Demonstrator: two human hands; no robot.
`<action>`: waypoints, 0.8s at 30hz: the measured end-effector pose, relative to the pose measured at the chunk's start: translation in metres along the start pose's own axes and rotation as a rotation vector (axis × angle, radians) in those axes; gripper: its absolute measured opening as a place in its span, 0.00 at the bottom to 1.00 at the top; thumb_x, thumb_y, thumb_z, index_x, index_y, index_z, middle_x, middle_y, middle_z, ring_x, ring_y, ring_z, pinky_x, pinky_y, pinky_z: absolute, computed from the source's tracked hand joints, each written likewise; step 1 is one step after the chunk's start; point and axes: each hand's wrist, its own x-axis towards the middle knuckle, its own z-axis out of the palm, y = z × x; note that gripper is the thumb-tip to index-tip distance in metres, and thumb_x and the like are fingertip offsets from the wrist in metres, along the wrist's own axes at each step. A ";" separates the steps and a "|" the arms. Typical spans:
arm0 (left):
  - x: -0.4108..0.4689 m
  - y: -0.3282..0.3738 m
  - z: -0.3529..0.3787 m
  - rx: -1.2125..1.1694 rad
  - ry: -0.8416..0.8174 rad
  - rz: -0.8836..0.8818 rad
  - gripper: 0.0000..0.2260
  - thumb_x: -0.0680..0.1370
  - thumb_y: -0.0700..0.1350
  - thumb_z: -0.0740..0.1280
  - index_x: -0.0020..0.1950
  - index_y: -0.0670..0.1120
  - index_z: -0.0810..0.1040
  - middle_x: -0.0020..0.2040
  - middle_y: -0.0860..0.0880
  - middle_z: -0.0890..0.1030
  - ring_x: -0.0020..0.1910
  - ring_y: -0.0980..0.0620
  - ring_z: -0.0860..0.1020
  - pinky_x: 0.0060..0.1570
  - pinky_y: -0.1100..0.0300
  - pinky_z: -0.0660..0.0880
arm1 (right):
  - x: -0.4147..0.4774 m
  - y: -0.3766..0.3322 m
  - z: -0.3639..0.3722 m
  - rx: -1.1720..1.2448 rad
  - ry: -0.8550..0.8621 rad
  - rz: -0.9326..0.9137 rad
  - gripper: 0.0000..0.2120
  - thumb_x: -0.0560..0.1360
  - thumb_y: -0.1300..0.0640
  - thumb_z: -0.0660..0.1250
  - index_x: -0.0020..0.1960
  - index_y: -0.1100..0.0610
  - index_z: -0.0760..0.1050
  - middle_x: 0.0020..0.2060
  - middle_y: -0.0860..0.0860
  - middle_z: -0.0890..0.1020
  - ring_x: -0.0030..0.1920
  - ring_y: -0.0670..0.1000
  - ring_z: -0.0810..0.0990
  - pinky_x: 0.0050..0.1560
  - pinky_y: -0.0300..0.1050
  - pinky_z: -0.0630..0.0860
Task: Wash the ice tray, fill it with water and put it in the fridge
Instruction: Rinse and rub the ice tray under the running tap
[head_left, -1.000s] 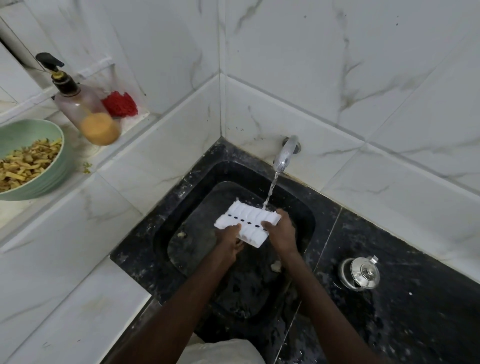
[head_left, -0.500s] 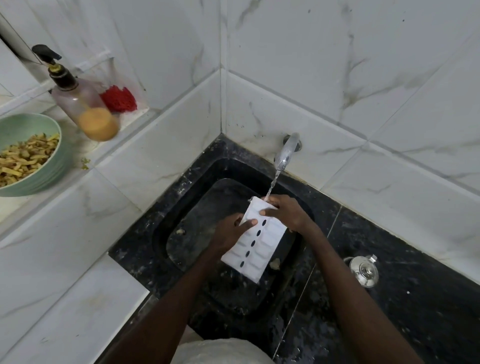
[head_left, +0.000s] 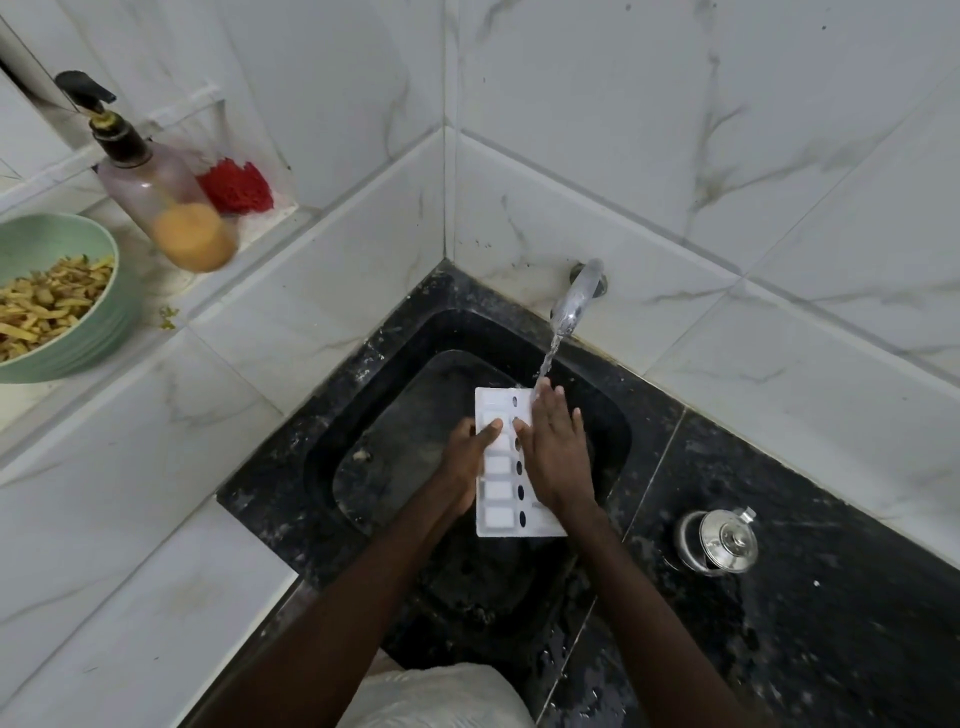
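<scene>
Holding the white ice tray (head_left: 498, 488) over the black sink (head_left: 395, 441), the left hand (head_left: 467, 457) grips its left long edge, thumb on top across the moulded cells and the fingers hidden beneath. The right hand (head_left: 558, 457) lies flat on the tray's right half, fingers straight and pressed to the plastic, covering most of that row. The tray's far end sits under the tap (head_left: 574, 296), which juts from the tiled wall, and the water stream (head_left: 545, 364) lands at the right hand's fingertips. A row of dark oval slots runs down the middle of the tray between the two hands. A small pale scrap (head_left: 362, 455) lies on the sink floor to the left. On the black tabletop (head_left: 831, 597) to the right, well apart from the sink, stands a shiny steel pot (head_left: 719, 540) with its lid on. On the white ledge (head_left: 171, 291) at the upper left stand a pump bottle (head_left: 156, 192) holding orange liquid, a red scrubber (head_left: 236, 187) behind it, and a green bowl (head_left: 104, 332) of yellow strips
</scene>
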 end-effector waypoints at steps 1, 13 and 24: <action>-0.001 0.000 0.004 -0.003 0.027 -0.001 0.16 0.83 0.43 0.68 0.69 0.37 0.75 0.62 0.34 0.83 0.58 0.33 0.83 0.60 0.35 0.80 | 0.002 0.000 -0.002 -0.014 0.017 0.014 0.30 0.88 0.45 0.46 0.85 0.56 0.44 0.84 0.51 0.46 0.85 0.50 0.42 0.85 0.54 0.43; -0.004 -0.003 0.005 -0.067 0.118 0.005 0.15 0.83 0.44 0.68 0.67 0.39 0.72 0.59 0.37 0.84 0.45 0.46 0.85 0.39 0.51 0.83 | 0.000 0.004 -0.008 -0.136 -0.086 -0.146 0.30 0.88 0.42 0.44 0.85 0.54 0.43 0.84 0.50 0.47 0.84 0.49 0.41 0.84 0.56 0.41; 0.006 -0.003 0.001 -0.133 0.188 0.010 0.16 0.84 0.43 0.67 0.69 0.37 0.70 0.61 0.35 0.83 0.49 0.41 0.84 0.50 0.42 0.84 | -0.006 0.000 -0.005 -0.154 -0.130 -0.183 0.32 0.87 0.39 0.43 0.85 0.53 0.43 0.84 0.47 0.44 0.84 0.50 0.40 0.84 0.56 0.39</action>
